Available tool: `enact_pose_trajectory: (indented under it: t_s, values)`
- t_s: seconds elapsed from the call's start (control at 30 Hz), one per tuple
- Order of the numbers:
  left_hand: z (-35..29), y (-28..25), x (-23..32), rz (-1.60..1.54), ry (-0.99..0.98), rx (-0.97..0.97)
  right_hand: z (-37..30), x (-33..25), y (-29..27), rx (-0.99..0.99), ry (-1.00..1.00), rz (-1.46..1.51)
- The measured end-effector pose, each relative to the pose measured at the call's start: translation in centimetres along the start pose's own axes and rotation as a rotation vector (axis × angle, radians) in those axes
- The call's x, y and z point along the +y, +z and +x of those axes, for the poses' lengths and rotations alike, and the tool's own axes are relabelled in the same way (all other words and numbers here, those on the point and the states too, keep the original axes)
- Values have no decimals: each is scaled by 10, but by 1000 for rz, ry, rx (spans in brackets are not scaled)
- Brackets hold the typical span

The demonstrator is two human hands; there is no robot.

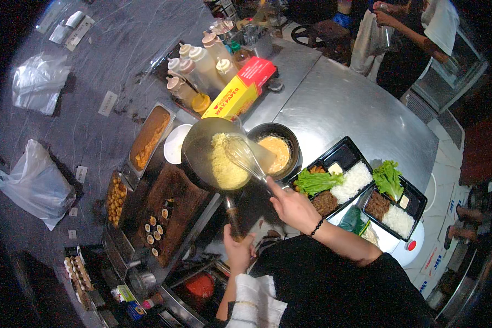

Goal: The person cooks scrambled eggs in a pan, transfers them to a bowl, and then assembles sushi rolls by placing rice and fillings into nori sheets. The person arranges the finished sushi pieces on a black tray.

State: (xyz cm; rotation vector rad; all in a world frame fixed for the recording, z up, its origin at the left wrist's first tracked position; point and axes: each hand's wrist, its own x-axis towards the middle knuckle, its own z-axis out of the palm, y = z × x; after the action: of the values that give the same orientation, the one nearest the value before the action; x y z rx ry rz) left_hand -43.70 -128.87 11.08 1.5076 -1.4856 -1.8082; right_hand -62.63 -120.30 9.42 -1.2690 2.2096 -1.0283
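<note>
My left hand [239, 249] is wrapped round the wooden handle of a grey pan [195, 156]. Crumbly yellow food [227, 167], looking like scrambled egg, lies in the pan. In my right hand [292, 208], a wire whisk [246, 157] reaches over the pan's right side, its wire loops against or just above the yellow food; I cannot tell which. Close on the right stands a round black pan [297, 150] with orange-yellow creamy sauce [276, 152] inside. A small white bowl [176, 143] sits at the grey pan's left edge.
Two black meal trays [343, 143] [415, 223] with rice, meat and lettuce stand right. Squeeze bottles [205, 63] and a yellow-red wax paper box [240, 90] are behind. A wooden board [172, 232] with small rolls lies left, beside metal food trays [169, 121]. Another person [404, 33] stands far right.
</note>
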Motion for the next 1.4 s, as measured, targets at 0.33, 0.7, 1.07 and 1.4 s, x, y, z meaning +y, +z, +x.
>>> enact_pose_trajectory:
  t_s: [0.33, 0.7, 1.07, 1.4]
  values:
    - [-4, -2, 14, 188, 142, -1, -1, -1, 4, -4, -16, 73]
    - [-7, 9, 28, 285, 345, 26, -4, 12, 22, 42, -14, 143]
    - [2, -1, 33, 359, 337, 11, -2, 12, 38, 86, -5, 147]
    - [62, -40, -34, 561, 453, 21, -5, 32, 63, 175, -44, 214]
